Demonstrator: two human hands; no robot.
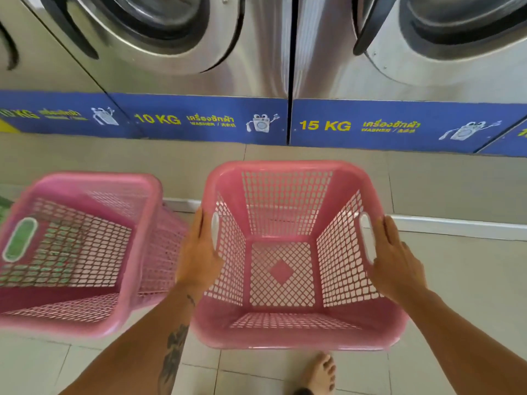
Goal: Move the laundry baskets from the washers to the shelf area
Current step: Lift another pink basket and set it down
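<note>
An empty pink laundry basket with lattice walls is straight in front of me, below the washers. My left hand lies flat against its left wall by the handle slot. My right hand presses on its right wall by the other handle slot. The basket sits between both palms, with my fingers lying along the rim. A second pink laundry basket stands to the left, tilted and blurred, touched by neither hand.
A 10 KG washer and a 15 KG washer in steel with blue base strips fill the top. A raised step edge runs across the tiled floor. My bare foot is below the basket.
</note>
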